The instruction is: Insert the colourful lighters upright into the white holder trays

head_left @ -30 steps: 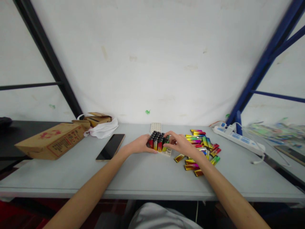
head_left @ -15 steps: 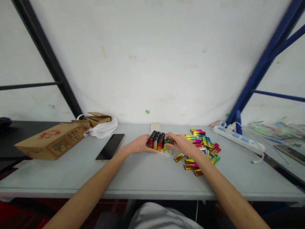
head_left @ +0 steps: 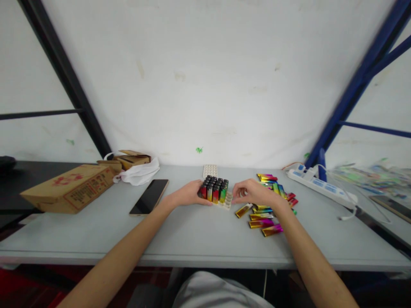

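Black-topped lighters (head_left: 215, 190) with shiny red, gold and green bodies stand upright in rows in a white tray with round-cornered pockets (head_left: 228, 201). Bare pockets show along its right side. My left hand (head_left: 189, 193) grips the left side of the filled tray, thumb along the front and fingers partly hidden behind the lighters. My right hand (head_left: 252, 192) is just off the tray's right edge, its fingers bent and a gap between thumb and forefinger, with nothing visible in them. Below and behind it lies a pile of loose metallic lighters (head_left: 261, 224).
A second white tray (head_left: 210, 171) lies against the wall. To the left are a black-screened phone (head_left: 149, 196), a white bag (head_left: 138, 173) and a cardboard box (head_left: 69, 188). A white power strip (head_left: 323, 186) with cables runs along the right.
My right hand has let go of a green lighter, which now stands in the tray's front row, and has drawn back to the right. My left hand keeps its place.
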{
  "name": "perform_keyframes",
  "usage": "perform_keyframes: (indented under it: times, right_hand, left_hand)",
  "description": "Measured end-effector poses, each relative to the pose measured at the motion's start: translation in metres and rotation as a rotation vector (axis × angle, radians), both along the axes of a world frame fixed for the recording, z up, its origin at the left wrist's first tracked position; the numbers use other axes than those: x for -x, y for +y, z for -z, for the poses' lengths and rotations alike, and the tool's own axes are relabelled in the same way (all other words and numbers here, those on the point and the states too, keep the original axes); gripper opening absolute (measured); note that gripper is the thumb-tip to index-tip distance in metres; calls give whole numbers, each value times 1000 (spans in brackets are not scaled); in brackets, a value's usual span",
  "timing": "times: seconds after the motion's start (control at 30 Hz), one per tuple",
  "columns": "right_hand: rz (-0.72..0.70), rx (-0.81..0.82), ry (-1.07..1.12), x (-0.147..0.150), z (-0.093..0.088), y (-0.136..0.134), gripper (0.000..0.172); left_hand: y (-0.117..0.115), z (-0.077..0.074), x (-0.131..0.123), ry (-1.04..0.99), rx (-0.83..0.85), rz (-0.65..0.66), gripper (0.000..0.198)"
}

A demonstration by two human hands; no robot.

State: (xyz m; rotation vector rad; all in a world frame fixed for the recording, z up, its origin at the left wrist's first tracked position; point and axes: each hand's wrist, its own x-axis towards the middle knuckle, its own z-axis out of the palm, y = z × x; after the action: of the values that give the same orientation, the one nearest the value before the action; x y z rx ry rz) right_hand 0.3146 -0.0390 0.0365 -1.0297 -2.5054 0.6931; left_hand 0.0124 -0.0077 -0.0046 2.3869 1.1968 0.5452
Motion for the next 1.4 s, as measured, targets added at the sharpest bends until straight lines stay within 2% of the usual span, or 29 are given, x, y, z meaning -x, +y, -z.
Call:
perform_keyframes:
  times: [0.1,0.2,0.33,0.5,0.77,0.9,1.07,1.17,1.27,1.4]
  right_hand:
    - [-29,96,-151,-13,0,0,35]
    - [-40,77,-215,-17,6,2,37]
    - [-62,10,-201,-12,12,4,21]
    - [35,-3,-125,-5,12,4,25]
    - [156,-311,6,8,13,12,43]
    - [240,-383,112,11,16,11,39]
    - [410,-310,296,11,17,12,35]
    - [443,-323,381,11,16,14,42]
    - [369,-288,456,15,15,13,51]
    - [232,-18,617,28,17,9,47]
  left_hand:
    - [0,0,0,-2,-2,-14,77]
    - [-1,-1,0,36,-12,-24,77]
    - [-3,-4,-1,65,-5,-34,75]
    - [-3,-3,-2,49,-6,-26,75]
    - [1,2,1,2,-10,-10,75]
    - [2,2,1,-18,-9,0,76]
    - [0,-1,-1,15,-15,10,76]
    - [-1,-3,-1,20,-13,30,75]
    - [-2,-4,-2,3,-1,55,73]
    - [-2,-5,-2,9,0,53,75]
